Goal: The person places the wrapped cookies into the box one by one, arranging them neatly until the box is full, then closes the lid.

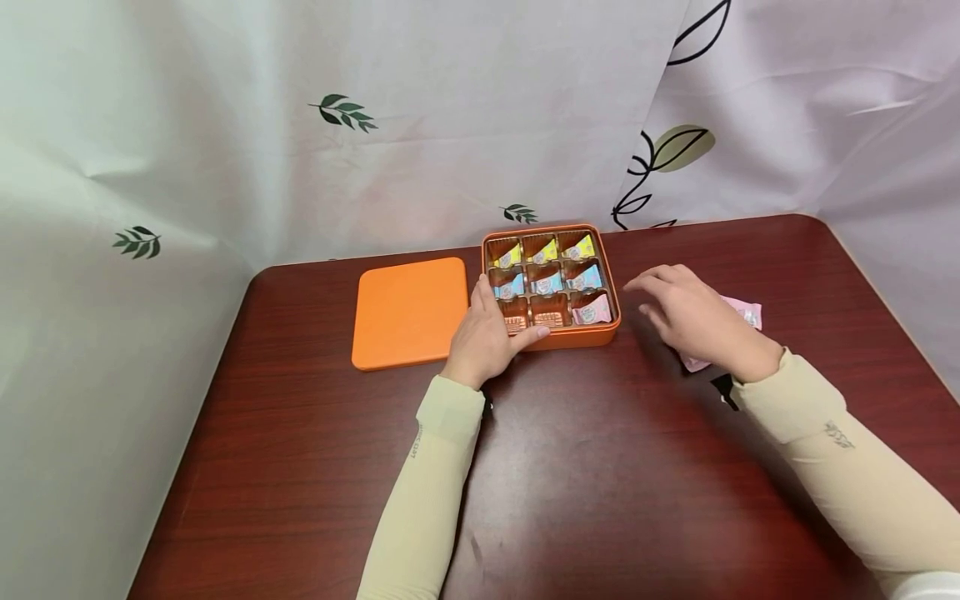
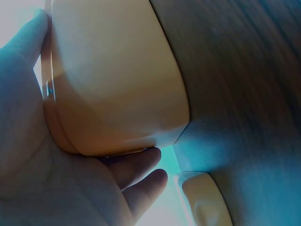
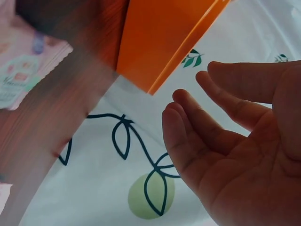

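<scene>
An orange box (image 1: 577,337) stands open near the table's back edge. My left hand (image 1: 483,340) holds its front left corner, thumb along the front rim and fingers against the left side. Inside, a divided tray carries yellow wrapped sweets (image 1: 579,247) at the back, blue wrapped sweets (image 1: 548,283) in the middle row and one pink wrapped sweet (image 1: 592,310) at front right. The other two front compartments show bare ribbed floor. Just right of the box, my right hand (image 1: 693,321) hovers with loosely bent fingers, holding nothing visible. Pink packets (image 1: 747,313) lie under and behind it, partly hidden.
A flat orange lid (image 1: 410,312) lies left of the box on the dark red wooden table (image 1: 315,467). Pale cloth (image 1: 450,142) with leaf prints hangs behind the table and at both sides.
</scene>
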A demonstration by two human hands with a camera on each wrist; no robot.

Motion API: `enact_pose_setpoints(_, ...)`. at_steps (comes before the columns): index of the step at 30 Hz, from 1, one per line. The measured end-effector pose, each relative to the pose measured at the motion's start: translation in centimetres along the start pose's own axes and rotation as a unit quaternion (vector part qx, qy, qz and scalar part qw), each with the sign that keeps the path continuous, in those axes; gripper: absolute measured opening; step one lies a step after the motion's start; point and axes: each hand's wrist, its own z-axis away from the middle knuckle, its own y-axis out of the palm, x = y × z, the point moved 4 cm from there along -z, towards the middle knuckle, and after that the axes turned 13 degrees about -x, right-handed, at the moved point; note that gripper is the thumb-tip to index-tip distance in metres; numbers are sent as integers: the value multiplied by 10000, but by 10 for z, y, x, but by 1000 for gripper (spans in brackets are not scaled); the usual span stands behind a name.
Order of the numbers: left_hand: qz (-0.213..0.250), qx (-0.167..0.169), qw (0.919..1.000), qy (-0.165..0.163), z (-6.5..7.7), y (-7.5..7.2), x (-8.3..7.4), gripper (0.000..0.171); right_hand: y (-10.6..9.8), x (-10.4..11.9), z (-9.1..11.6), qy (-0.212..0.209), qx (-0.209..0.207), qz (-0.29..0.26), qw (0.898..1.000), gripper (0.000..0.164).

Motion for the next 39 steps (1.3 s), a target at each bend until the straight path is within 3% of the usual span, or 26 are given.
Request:
enact_pose_setpoints(8, 5, -11, 10000, 28, 0, 0, 0, 126, -5, -11, 11, 409, 275, 159, 9987, 32)
enact_pose_setpoints(26, -33, 4, 10000, 2, 0, 1, 0, 126, -9, -26, 34, 627, 577, 394, 9956, 44)
enact_pose_setpoints(33, -38, 49, 10000, -14, 0, 1, 0, 125, -5, -35, 42, 864, 900, 472, 9911, 53)
enact_pose_setpoints(39, -85, 75, 9999, -39, 1, 0, -1, 126, -5, -36, 48, 828, 814, 403, 9924, 51)
